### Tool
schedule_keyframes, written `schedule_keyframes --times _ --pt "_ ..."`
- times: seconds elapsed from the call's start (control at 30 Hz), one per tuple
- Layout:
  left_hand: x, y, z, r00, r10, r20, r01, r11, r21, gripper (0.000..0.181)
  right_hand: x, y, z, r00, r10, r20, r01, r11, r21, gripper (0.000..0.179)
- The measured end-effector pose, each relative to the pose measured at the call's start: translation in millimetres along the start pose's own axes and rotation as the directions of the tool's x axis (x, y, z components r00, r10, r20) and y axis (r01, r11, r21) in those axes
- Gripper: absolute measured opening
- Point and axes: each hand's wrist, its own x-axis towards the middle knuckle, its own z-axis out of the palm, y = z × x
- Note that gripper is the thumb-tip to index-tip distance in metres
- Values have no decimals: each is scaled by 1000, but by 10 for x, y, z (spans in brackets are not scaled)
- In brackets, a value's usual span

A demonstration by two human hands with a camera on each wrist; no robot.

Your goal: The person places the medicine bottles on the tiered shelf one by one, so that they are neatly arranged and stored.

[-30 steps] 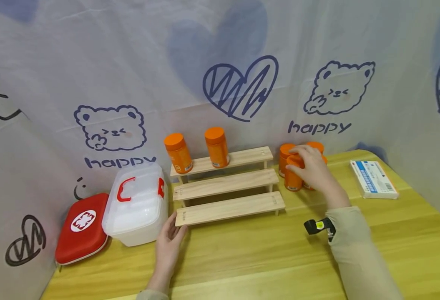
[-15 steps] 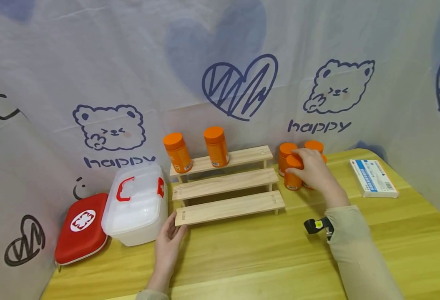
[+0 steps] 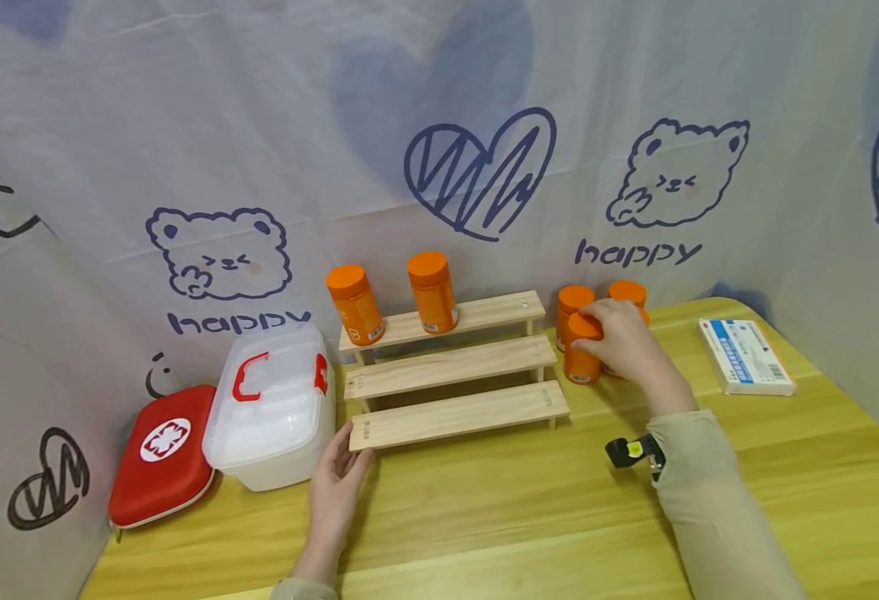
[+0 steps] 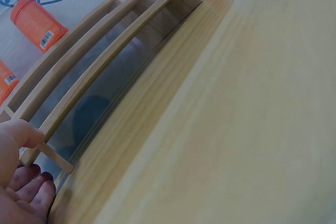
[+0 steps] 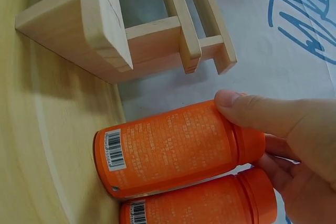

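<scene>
The right hand (image 3: 622,342) grips the cap end of an orange bottle (image 3: 580,354) standing on the table (image 3: 784,467) just right of the wooden stepped rack (image 3: 450,367); the left hand (image 3: 337,483) rests with relaxed fingers against the rack's lowest front corner. Two bottles (image 3: 357,304) already stand on the top step, so the shelving looks barely begun, with the lower steps bare. Behind the hand, how many bottles remain is hard to count.

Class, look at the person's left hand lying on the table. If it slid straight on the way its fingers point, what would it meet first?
The left hand already touches the lowest step of the wooden stepped rack, so that step comes first.
</scene>
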Motion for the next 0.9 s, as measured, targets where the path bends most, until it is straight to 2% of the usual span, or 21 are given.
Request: schedule_keyframes --times 0.1,0.57,0.9 --pt "-7 -2 0 1000 2 2 -2 1000 -1 55 -2 -16 25 1000 -28 -5 28 999 -15 46" --pt "-8 16 -7 1000 6 6 -6 1000 0 55 8 -73 7 999 -11 52 11 1000 -8 53" --pt "-18 28 -5 1000 16 5 -16 1000 -2 55 -7 -82 0 999 -35 -28 36 999 30 46"
